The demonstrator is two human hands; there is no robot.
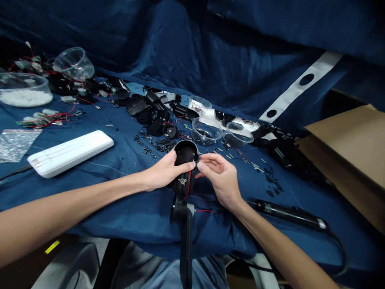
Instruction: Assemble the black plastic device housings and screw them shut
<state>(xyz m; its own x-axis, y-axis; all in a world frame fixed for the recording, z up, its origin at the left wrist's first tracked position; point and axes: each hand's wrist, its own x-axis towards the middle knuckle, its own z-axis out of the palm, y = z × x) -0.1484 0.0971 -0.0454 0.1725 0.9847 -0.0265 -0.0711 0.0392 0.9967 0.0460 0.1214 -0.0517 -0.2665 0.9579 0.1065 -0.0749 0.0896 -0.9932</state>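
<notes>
My left hand is closed around a black plastic housing, its thumb lying across the front. The housing has a round, open cup at its top, a red wire down its middle and a small metal part inside. From its lower end a long black handle-like piece runs toward my lap, with a white connector on a red lead beside the joint. My right hand is at the housing's right edge, thumb and fingertips pinched together; whatever sits between them is too small to make out.
A black electric screwdriver lies at right, its cable curling down. A white power bank rests at left. Beyond my hands are loose black screws, clear plastic bowls and black housings. A cardboard box stands far right.
</notes>
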